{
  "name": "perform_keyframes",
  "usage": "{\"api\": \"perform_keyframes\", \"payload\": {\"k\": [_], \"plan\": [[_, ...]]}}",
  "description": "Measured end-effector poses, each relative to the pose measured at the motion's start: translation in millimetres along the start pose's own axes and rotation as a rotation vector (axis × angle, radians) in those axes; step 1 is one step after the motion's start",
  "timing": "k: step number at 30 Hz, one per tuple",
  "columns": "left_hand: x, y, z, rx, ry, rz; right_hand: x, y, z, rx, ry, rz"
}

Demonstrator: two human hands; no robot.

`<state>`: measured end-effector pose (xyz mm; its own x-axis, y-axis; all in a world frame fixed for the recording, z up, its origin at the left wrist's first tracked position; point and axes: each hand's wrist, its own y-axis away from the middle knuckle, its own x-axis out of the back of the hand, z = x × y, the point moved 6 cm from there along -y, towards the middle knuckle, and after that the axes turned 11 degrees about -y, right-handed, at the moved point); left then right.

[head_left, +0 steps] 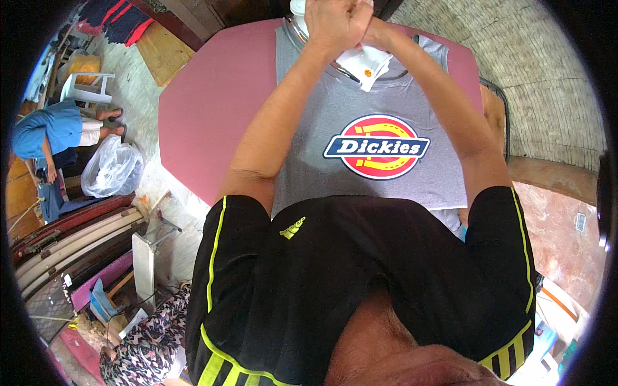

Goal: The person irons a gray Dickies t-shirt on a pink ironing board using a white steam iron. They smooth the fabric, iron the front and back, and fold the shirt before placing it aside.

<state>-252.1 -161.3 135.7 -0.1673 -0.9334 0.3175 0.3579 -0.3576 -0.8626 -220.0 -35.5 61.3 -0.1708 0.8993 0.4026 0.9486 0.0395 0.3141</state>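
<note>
A grey T-shirt (368, 104) lay flat, left hand (333, 27) and right hand (377, 32) close together over its neckline
On the shirt, a colourful print (376, 147) lay nearest, a white object (363, 63) at the neckline; whether either hand's fingers clamped that object I could not tell; a pink table (212, 96) spread beneath

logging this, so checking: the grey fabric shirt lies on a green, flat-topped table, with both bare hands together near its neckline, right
Not quite: the head view shows the wide, flat-topped table is dusty pink, not green. The grey fabric shirt lies on it, left hand and right hand together near its neckline.
</note>
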Motion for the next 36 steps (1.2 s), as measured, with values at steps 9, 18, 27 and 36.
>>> {"api": "perform_keyframes", "payload": {"k": [9, 18, 27, 36], "plan": [[-31.3, 25.7, 41.8, 0.131, -0.287, -0.071, -4.1, 56.4, 16.1, 0.364, -0.054, 0.359], [-25.7, 23.3, -11.8, -0.136, -0.23, 0.083, -43.5, 49.0, -12.3, 0.462, 0.251, 0.352], [-21.9, 2.9, -30.9, -0.011, -0.245, -0.323, -28.1, 32.4, -26.1, 0.511, 0.357, 0.507], [-5.2, 9.7, -17.8, -0.003, -0.292, -0.296, -20.9, 16.0, -26.0, 0.476, 0.353, 0.557]]}}
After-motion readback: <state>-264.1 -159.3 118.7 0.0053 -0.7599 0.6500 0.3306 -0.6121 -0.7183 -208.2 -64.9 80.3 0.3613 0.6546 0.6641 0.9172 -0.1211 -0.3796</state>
